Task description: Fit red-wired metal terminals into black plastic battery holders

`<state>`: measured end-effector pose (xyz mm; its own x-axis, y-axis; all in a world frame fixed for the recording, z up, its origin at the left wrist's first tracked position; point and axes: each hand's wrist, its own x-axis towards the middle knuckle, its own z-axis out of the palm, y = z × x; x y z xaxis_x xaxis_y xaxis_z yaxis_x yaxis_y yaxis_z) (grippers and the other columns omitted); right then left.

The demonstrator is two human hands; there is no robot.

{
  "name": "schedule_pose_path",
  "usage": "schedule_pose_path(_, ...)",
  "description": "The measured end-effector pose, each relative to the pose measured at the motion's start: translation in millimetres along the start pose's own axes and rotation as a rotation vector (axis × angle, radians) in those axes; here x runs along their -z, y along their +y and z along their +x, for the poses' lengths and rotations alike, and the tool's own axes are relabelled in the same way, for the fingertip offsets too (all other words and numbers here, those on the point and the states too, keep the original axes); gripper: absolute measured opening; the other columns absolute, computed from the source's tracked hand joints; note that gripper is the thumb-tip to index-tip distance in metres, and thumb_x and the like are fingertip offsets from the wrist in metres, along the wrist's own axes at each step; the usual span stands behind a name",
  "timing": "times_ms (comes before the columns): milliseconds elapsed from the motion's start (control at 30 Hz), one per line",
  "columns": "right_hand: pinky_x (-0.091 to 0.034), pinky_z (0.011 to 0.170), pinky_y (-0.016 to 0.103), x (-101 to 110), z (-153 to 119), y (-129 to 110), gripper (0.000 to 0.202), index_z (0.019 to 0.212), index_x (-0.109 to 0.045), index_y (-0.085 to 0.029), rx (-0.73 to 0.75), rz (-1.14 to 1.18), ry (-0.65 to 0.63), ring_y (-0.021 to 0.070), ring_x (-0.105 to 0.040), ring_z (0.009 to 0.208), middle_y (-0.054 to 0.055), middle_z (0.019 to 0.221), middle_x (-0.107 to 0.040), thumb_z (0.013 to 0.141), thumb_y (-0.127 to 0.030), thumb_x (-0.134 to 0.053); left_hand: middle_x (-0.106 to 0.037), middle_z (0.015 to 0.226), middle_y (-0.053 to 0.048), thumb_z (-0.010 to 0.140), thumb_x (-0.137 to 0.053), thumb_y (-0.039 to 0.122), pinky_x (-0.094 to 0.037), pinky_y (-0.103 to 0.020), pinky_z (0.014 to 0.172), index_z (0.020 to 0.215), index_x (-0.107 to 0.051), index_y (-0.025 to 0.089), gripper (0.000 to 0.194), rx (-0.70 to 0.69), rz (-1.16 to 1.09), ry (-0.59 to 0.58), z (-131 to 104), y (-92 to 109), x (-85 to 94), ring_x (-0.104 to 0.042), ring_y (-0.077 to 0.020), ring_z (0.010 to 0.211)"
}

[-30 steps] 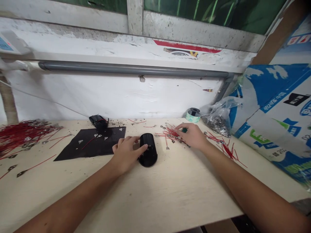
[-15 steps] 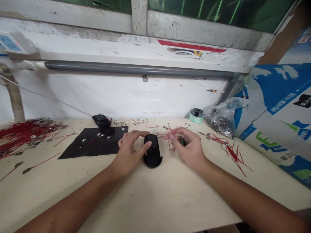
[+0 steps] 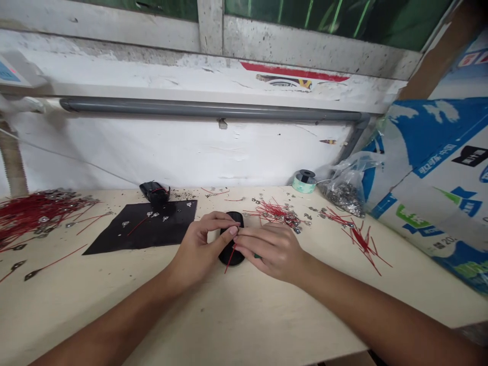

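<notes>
Head view, right hand (image 3: 272,249) pinching red wire (image 3: 230,261) over casing (image 3: 238,259), left hand (image 3: 200,247) grasp unclear, bag (image 3: 357,166) of metal (image 3: 345,198)

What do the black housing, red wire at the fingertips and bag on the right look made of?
Black housing: probably moulded plastic, smooth and slightly shiny.
Red wire: perhaps plastic-coated, from its even colour; finish unclear.
Bag: likely thin plastic film, see-through and crinkled.

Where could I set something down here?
The widest bare tabletop lies between the forearms, nearer than the black plastic housing. Another patch lies right of the loose red wires, between right forearm and printed packaging. Crowded: the wire pile at far left, and the cluster beyond the right hand.
</notes>
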<state>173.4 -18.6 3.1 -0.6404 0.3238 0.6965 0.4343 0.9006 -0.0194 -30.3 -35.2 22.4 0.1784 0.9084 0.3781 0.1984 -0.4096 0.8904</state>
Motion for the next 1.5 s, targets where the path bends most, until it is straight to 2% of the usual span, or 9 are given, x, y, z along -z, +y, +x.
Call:
schedule_pose_path(167, -0.054, 0.069, 0.032, -2.7, 6.0, -5.1, 0.036, 0.127, -0.063, -0.025, -0.003, 0.102, 0.154, 0.0181, -0.07, 0.09, 0.005, 0.115, -0.072, 0.093, -0.012, -0.059, -0.074, 0.096, -0.006, 0.086, -0.069, 0.038, -0.053, -0.035, 0.088, 0.088, -0.071, 0.018, 0.02, 0.081, -0.15, 0.184, 2.2, 5.0, 1.6, -0.067, -0.0217, 0.097)
schedule_pose_path(300, -0.052, 0.07, 0.035, 0.4, 11.5, -8.1, 0.027, 0.117, -0.063, -0.021, -0.336, 0.331, 0.271, 0.0195, -0.062, 0.08, 0.006, 0.093, -0.067, 0.091, -0.022, -0.064, -0.071, 0.081, -0.002, 0.091, -0.062, 0.04, -0.054, -0.03, 0.077, 0.093, -0.066, 0.019, 0.022, 0.072, -0.007, 0.314, -0.4, 1.8, 1.5, -0.067, -0.0178, 0.082)
schedule_pose_path(467, -0.045, 0.063, 0.033, 3.2, 8.2, -7.0, 0.019, 0.115, -0.053, -0.024, -0.641, 0.708, 0.15, 0.0176, -0.053, 0.068, 0.001, 0.079, -0.053, 0.1, -0.031, -0.046, -0.074, 0.095, -0.004, 0.095, -0.055, 0.038, -0.053, -0.03, 0.07, 0.105, -0.071, 0.022, 0.024, -0.004, 0.288, 0.126, -8.5, -9.7, -0.6, -0.069, -0.0198, 0.085)
schedule_pose_path(567, -0.045, 0.065, 0.032, -1.8, 6.2, -8.3, 0.014, 0.112, -0.049, -0.025, -0.734, 0.75, 0.108, 0.0178, -0.052, 0.07, 0.0, 0.08, -0.052, 0.1, -0.031, -0.048, -0.076, 0.095, -0.003, 0.096, -0.053, 0.033, -0.054, -0.029, 0.075, 0.122, -0.063, 0.024, 0.029, -0.035, 0.307, 0.059, -10.9, -10.5, -2.1, -0.071, -0.0191, 0.089)
schedule_pose_path(733, -0.047, 0.076, 0.032, -5.4, 11.4, -11.8, 0.011, 0.102, -0.057, -0.023, -0.698, 0.91, 0.157, 0.0187, -0.056, 0.084, 0.002, 0.089, -0.058, 0.096, -0.031, -0.06, -0.077, 0.095, 0.0, 0.097, -0.053, 0.028, -0.053, -0.025, 0.074, 0.127, -0.055, 0.024, 0.031, -0.073, 0.319, -0.018, -10.2, -7.4, -4.4, -0.071, -0.0162, 0.09)
schedule_pose_path(833, -0.046, 0.078, 0.031, -1.5, 15.2, -12.7, 0.016, 0.089, -0.058, -0.02, -0.639, 0.941, 0.118, 0.0173, -0.055, 0.083, 0.002, 0.084, -0.057, 0.1, -0.032, -0.053, -0.076, 0.095, 0.002, 0.097, -0.052, 0.026, -0.052, -0.023, 0.073, 0.13, -0.053, 0.025, 0.033, -0.08, 0.325, -0.064, -10.5, -8.1, -4.7, -0.07, -0.0146, 0.091)
schedule_pose_path(1133, -0.042, 0.075, 0.027, 1.4, 17.1, -14.7, 0.018, 0.085, -0.058, -0.02, -0.592, 0.887, 0.049, 0.0148, -0.053, 0.08, 0.0, 0.082, -0.056, 0.101, -0.025, -0.051, -0.074, 0.095, 0.002, 0.098, -0.052, 0.026, -0.05, -0.029, 0.083, 0.137, -0.047, 0.027, 0.04, -0.154, 0.354, -0.104, -12.8, -10.8, -4.0, -0.068, -0.0151, 0.09)
schedule_pose_path(1333, -0.04, 0.067, 0.027, -1.1, 15.5, -11.9, 0.026, 0.079, -0.051, -0.02, -0.635, 0.866, 0.046, 0.0147, -0.047, 0.073, -0.001, 0.077, -0.05, 0.102, -0.031, -0.049, -0.073, 0.083, 0.002, 0.095, -0.057, 0.028, -0.041, -0.036, 0.083, 0.091, -0.07, 0.025, 0.013, -0.218, 0.522, -0.024, -9.5, -6.8, -3.1, -0.064, -0.0171, 0.08)
schedule_pose_path(1500, -0.038, 0.064, 0.027, -4.9, 13.6, -11.3, 0.028, 0.076, -0.049, -0.02, -0.662, 0.84, 0.016, 0.0155, -0.046, 0.074, 0.0, 0.077, -0.05, 0.101, -0.035, -0.05, -0.073, 0.079, 0.003, 0.095, -0.056, 0.023, -0.035, -0.039, 0.085, 0.086, -0.071, 0.025, 0.018, -0.24, 0.591, -0.066, -8.8, -1.7, -3.8, -0.062, -0.0162, 0.077)
